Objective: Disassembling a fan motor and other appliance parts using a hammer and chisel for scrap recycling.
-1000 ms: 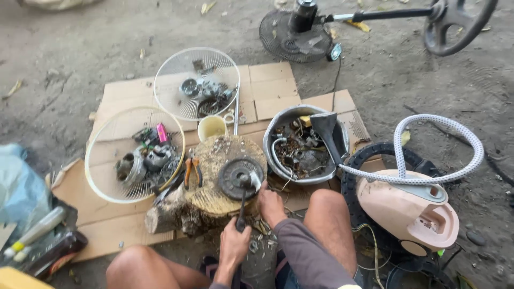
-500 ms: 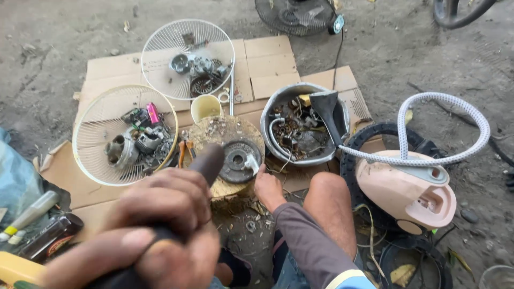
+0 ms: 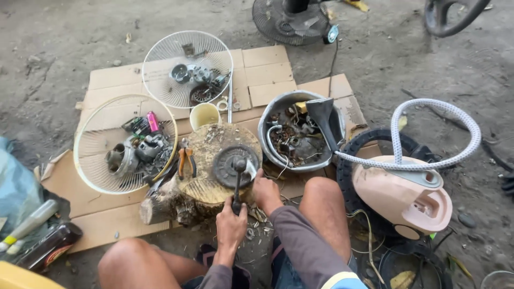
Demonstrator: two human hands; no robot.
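A round dark metal disc (image 3: 229, 167) lies on top of a wooden stump (image 3: 201, 184) between my knees. My left hand (image 3: 230, 227) is closed around the handle of a hammer (image 3: 237, 182). The hammer's head rests on the disc. My right hand (image 3: 265, 194), with a grey sleeve behind it, rests against the stump's right edge just beside the disc. Its fingers are curled, and I cannot tell whether they hold anything. Orange-handled pliers (image 3: 186, 160) lie on the stump's left side.
Flattened cardboard (image 3: 267, 75) covers the ground. Two fan grilles (image 3: 188, 67) (image 3: 96, 144) hold motor parts, with a yellow cup (image 3: 203, 115) between them. A metal basin (image 3: 267, 134) of scrap is at the right, next to a pink vacuum cleaner (image 3: 399, 195) with hose. Bottles (image 3: 37, 235) lie at the left.
Half a second ago my left hand was raised close to the camera with the hammer. It has now swung down and the hammer head sits on the disc.
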